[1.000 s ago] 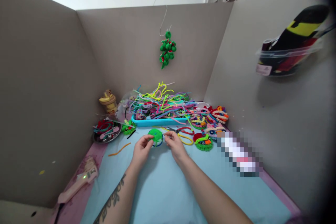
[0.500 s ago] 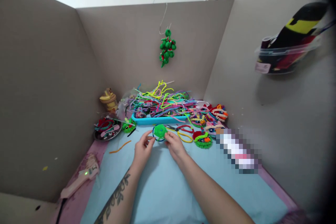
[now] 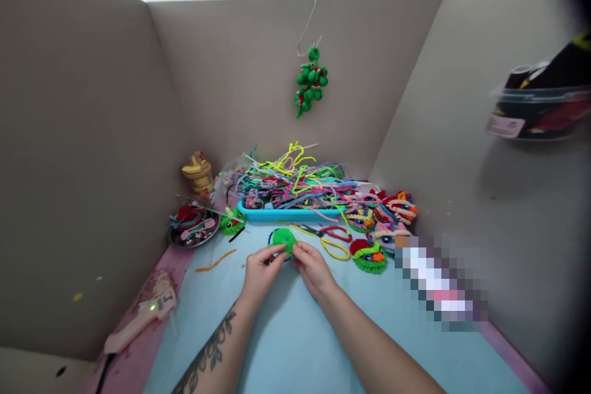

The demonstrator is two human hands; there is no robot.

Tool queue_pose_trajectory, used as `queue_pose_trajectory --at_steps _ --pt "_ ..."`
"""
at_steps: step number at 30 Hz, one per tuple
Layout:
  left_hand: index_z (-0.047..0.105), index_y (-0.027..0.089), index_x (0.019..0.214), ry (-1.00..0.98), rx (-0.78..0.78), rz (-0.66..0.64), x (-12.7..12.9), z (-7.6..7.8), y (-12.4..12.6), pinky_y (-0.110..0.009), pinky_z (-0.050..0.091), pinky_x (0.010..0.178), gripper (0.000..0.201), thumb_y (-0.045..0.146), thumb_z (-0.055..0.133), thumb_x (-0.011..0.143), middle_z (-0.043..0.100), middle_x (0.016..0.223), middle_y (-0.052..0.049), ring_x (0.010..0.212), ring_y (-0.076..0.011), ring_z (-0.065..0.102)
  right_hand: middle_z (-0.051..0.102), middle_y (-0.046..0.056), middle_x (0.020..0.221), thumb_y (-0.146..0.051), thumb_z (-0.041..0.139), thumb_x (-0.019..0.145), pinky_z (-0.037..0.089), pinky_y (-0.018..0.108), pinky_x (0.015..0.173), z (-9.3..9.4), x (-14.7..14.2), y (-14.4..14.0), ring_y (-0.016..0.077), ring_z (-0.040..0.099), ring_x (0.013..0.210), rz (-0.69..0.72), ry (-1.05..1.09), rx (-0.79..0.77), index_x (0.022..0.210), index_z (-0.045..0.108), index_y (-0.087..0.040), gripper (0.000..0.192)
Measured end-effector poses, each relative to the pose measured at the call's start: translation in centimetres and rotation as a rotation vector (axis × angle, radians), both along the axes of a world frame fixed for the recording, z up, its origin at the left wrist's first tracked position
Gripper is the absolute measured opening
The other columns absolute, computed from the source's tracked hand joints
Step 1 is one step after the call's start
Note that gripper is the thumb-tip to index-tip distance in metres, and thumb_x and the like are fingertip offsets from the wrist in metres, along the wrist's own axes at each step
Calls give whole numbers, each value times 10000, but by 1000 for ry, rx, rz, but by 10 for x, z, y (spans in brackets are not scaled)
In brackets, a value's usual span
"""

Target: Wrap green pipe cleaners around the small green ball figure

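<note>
Between my two hands is a round green disc of pipe cleaner with a dark blue strand along its left edge. The fingers of my left hand pinch its lower front edge. My right hand grips it at the right edge, thumb and fingers closed. The fingertips of both hands nearly meet there. Just behind my right hand lie scissors with one red and one yellow handle. A finished green bird-like piece rests to the right of them.
A blue tray heaped with pipe cleaners stands at the back. Several colourful pieces are piled on the right. On the left are a metal bowl, a green face piece, an orange strip and a pink glue gun.
My left hand has moved right and now pinches the disc's lower edge, close to my right fingertips. The whole view has shifted slightly.
</note>
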State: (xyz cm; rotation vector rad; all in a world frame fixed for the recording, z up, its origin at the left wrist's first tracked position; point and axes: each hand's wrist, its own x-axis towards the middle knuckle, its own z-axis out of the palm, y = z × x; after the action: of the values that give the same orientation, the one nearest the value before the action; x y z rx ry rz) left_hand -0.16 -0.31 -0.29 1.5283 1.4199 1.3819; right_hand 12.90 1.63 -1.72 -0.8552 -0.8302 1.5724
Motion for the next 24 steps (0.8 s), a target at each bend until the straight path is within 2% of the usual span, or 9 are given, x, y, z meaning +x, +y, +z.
queue_pose_trajectory --at_steps 5,8,14,18,21,24 --pt "724 226 885 89 96 -65 -2 0 0 -254 472 602 211 279 655 693 707 786 -52 593 -138 575 465 -33 555 -423 710 624 272 227 504 -1 0 1 94 370 528 -19 -10 -1 571 554 -173 299" --pt "727 226 864 64 82 -60 -3 -1 1 -252 472 605 187 280 640 707 709 809 -56 623 -146 592 476 -31 568 -435 685 652 285 231 510 -4 0 2 94 375 526 -31 -70 28 585 561 -173 298" --pt "728 155 850 -69 -82 91 -6 2 7 -235 415 491 273 349 658 671 613 546 -11 479 -122 492 583 28 769 -484 627 693 359 252 547 -7 0 3 145 496 643 -125 -283 96 726 609 -190 297" --pt "726 137 857 -90 -92 152 -8 3 9 -229 395 465 313 375 654 666 575 498 2 457 -113 460 550 79 987 -415 586 748 418 291 681 -1 2 0 204 521 875 -236 -529 275 742 612 -196 221" --pt "730 151 842 -67 -79 140 -7 1 8 -243 430 502 294 378 644 675 639 576 -25 500 -131 506 498 90 1060 -353 583 759 433 308 709 4 0 -7 208 510 899 -276 -666 411 802 608 -211 150" --pt "730 157 842 -53 -80 120 -5 -1 6 -259 456 524 282 369 636 682 676 632 -44 527 -149 544 480 91 1064 -301 566 776 443 313 711 5 -4 -12 211 506 916 -242 -739 497 835 606 -221 107"
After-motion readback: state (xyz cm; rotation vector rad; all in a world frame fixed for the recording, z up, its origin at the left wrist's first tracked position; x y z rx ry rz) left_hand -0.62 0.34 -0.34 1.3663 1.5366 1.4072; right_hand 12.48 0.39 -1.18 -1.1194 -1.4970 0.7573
